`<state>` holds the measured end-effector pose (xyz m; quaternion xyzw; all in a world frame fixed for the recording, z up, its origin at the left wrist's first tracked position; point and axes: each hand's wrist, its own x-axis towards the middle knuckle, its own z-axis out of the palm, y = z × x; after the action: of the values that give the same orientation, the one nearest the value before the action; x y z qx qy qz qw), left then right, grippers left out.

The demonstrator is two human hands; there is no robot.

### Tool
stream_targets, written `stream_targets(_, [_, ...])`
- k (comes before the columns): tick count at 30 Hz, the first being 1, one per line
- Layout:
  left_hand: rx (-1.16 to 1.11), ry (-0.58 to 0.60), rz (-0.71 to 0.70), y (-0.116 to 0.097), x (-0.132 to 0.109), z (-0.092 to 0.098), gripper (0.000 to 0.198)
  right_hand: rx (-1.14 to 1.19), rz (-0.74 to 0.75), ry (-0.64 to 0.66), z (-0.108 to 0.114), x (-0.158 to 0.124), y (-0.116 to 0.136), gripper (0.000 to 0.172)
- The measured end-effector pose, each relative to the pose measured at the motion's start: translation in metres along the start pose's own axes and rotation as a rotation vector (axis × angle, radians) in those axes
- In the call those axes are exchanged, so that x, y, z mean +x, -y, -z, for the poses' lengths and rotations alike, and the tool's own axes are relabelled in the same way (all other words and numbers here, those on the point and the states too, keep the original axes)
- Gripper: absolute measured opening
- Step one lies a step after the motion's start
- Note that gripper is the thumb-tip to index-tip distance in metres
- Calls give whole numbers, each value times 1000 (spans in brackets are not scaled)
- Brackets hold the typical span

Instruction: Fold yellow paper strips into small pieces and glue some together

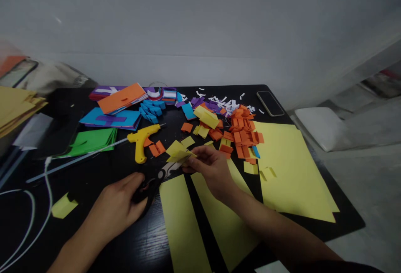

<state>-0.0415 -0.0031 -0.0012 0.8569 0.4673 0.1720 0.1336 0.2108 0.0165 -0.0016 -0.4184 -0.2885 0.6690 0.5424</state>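
Note:
My left hand (120, 200) is closed round the black handles of a pair of scissors (156, 179) lying low over the black table (341, 216). The blades point toward a small folded yellow paper piece (179, 155), which my right hand (209, 168) pinches between thumb and fingers. Two long yellow paper strips (183, 223) lie just below both hands. A yellow glue gun (142, 139) rests a little beyond my left hand.
Orange folded pieces (242, 133), blue and purple scraps and white slivers crowd the table's far middle. Stacks of coloured sheets (109, 116) sit at far left, a large yellow sheet (291, 168) at right, a phone (270, 103) at the far right corner, white cables (37, 210) at left.

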Motion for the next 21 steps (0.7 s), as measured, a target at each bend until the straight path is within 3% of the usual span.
stream_targets(16, [-92, 101, 130, 1, -1, 1, 22, -48, 19, -19, 0, 0, 0, 31])
stream_targets(21, [-120, 15, 117, 1, -2, -1, 26, -50, 16, -38, 0, 1, -2, 30])
